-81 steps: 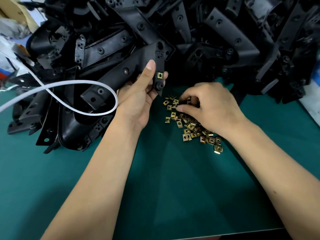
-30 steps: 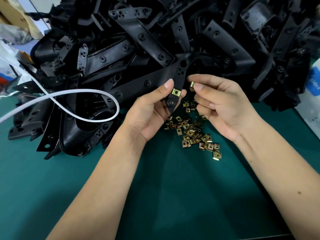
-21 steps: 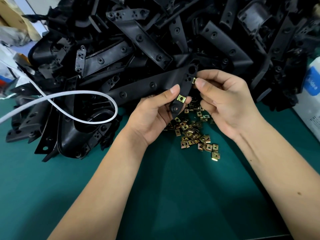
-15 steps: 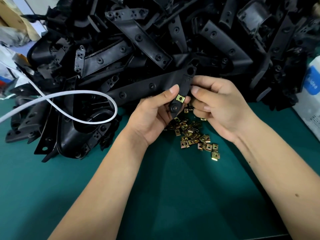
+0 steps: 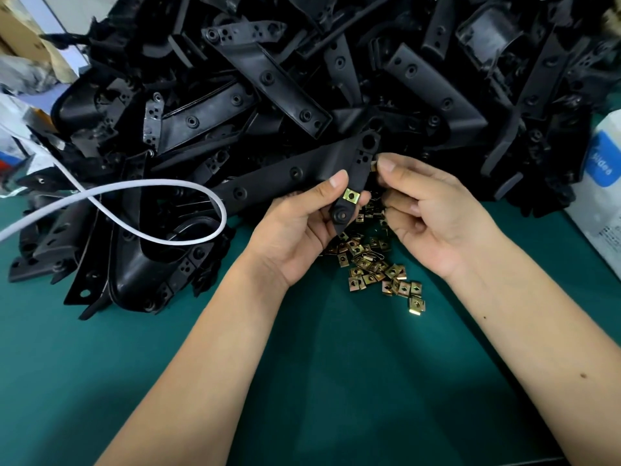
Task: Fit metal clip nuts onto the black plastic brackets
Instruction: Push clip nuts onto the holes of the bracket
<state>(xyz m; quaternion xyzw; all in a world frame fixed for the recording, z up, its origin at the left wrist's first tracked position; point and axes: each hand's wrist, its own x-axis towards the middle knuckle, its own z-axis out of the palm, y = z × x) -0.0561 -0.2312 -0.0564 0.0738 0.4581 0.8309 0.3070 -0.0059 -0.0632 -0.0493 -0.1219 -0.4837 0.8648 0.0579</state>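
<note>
Brass clip nut (image 5: 373, 167) pinched in our right hand (image 5: 433, 213); left hand (image 5: 302, 230) gripped bracket (image 5: 302, 173). Next: push it on.

Left hand (image 5: 302, 227), right hand (image 5: 433, 213): pinching grips.

Two hands (image 5: 299, 227), one white cable (image 5: 141, 186), dozens of brackets (image 5: 268, 79), many loose clip nuts (image 5: 373, 267)

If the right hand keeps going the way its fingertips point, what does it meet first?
Most likely the edge of the black bracket held by the left hand. The right hand pinches a clip nut right beside it; whether they already touch is unclear.
</note>
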